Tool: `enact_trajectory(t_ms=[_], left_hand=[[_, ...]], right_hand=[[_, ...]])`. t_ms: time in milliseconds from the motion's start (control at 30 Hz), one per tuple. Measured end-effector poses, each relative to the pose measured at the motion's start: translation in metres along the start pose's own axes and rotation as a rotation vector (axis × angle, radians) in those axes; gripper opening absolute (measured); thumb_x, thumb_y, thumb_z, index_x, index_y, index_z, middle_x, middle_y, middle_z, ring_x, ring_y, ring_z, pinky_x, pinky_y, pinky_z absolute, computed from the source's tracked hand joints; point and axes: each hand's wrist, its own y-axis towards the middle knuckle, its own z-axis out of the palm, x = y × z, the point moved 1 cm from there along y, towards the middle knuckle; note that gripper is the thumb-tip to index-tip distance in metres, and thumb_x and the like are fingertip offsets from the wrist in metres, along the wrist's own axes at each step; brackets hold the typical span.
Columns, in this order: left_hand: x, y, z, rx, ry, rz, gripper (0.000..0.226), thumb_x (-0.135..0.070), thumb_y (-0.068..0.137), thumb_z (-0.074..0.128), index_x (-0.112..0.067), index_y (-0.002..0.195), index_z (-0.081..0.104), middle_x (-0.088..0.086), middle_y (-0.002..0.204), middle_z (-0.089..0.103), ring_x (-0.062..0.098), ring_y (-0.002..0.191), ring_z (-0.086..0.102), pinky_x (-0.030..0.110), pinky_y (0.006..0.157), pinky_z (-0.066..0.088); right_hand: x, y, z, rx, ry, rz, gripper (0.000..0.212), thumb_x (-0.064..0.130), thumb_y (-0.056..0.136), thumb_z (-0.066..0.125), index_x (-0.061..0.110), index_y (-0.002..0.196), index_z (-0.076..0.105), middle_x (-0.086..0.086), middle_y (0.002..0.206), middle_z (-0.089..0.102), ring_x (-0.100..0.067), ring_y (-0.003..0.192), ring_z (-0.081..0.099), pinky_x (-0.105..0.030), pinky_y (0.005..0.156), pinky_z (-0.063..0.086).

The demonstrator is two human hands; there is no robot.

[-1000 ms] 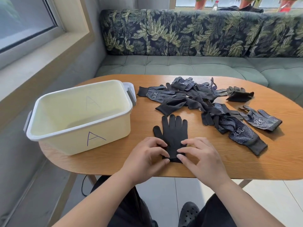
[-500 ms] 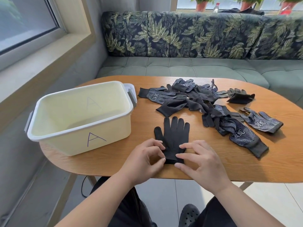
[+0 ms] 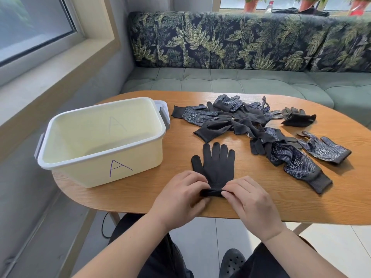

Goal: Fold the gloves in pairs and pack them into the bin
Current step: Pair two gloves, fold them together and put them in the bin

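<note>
A plain black glove (image 3: 216,165) lies flat near the table's front edge, fingers pointing away from me. My left hand (image 3: 180,197) and my right hand (image 3: 251,203) both pinch its cuff, which is lifted and rolled a little. Whether a second glove lies under it I cannot tell. A pile of several black and dotted gloves (image 3: 247,125) lies behind it. A cream bin (image 3: 84,167) marked "A" stands empty at the left.
A dotted glove (image 3: 323,147) lies apart at the right, and a folded dark pair (image 3: 297,117) sits at the back right. The wooden table (image 3: 200,205) is oval. A leaf-patterned sofa (image 3: 241,41) runs behind it, a window sill at the left.
Both hands slid from pressing flat on the glove's palm down to its cuff and closed on it, lifting and curling the cuff edge. The other gloves and the bin stayed put.
</note>
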Motion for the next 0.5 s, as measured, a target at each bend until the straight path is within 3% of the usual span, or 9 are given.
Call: enact_trajectory(t_ms=[100,200,267,400,500], left_hand=[[0.003,-0.001,0.003,-0.021,0.012,0.013,0.013,-0.027,0.103,0.069,-0.018,0.112,0.074,-0.010,0.121,0.067,0.015,0.116,0.060,0.036,0.093,0.050],[0.003,-0.001,0.002,-0.029,0.014,-0.011,0.013,-0.027,0.104,0.068,-0.020,0.114,0.074,-0.012,0.121,0.069,0.014,0.116,0.061,0.037,0.092,0.051],[0.004,0.000,0.002,-0.026,-0.018,-0.036,0.013,-0.027,0.103,0.070,-0.022,0.115,0.074,-0.015,0.124,0.070,0.012,0.117,0.062,0.038,0.093,0.051],[0.005,0.003,0.000,-0.013,-0.185,-0.194,0.014,-0.029,0.099,0.076,-0.029,0.112,0.077,-0.021,0.114,0.072,0.006,0.116,0.063,0.037,0.096,0.052],[-0.001,0.007,-0.002,-0.044,-0.370,-0.387,0.012,-0.029,0.095,0.081,-0.034,0.105,0.080,-0.019,0.105,0.070,0.007,0.108,0.065,0.025,0.093,0.051]], right_hand=[[-0.001,0.001,-0.002,0.013,0.013,0.005,0.017,0.033,0.104,0.070,0.017,0.105,0.076,0.009,0.105,0.071,-0.016,0.098,0.063,-0.036,0.086,0.054],[-0.003,0.000,-0.002,0.049,-0.010,0.017,0.034,0.047,0.095,0.080,0.021,0.115,0.078,0.012,0.113,0.072,-0.017,0.102,0.063,-0.036,0.089,0.054],[-0.005,0.001,-0.002,0.047,0.024,0.047,0.028,0.041,0.093,0.084,0.023,0.114,0.079,0.016,0.114,0.073,-0.016,0.101,0.062,-0.036,0.088,0.054],[-0.010,0.004,-0.003,0.061,0.182,0.230,0.021,0.027,0.088,0.087,0.033,0.108,0.081,0.027,0.092,0.070,-0.014,0.090,0.060,-0.034,0.074,0.054],[-0.011,0.007,-0.006,0.040,0.305,0.422,0.028,0.027,0.083,0.090,0.044,0.105,0.082,0.018,0.076,0.062,-0.016,0.078,0.061,-0.020,0.069,0.048]])
